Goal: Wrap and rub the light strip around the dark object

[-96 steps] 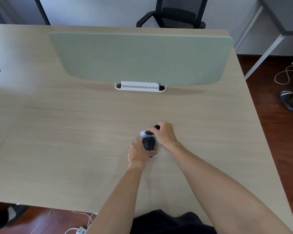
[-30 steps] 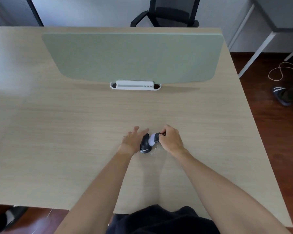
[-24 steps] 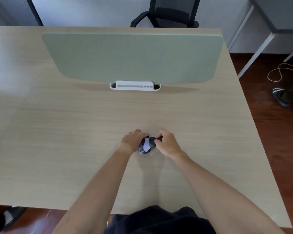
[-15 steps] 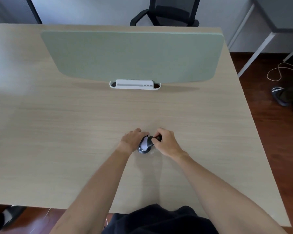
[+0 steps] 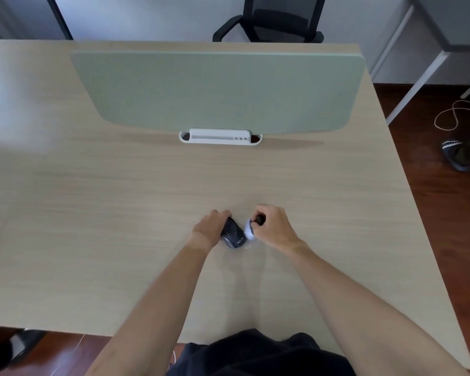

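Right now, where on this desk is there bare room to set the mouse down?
Bare wood lies left of the left hand, out to the desk edge, and right of the right hand. A wide strip is also free between the hands and the white tray under the green divider. It is crowded only where both hands meet around the mouse.
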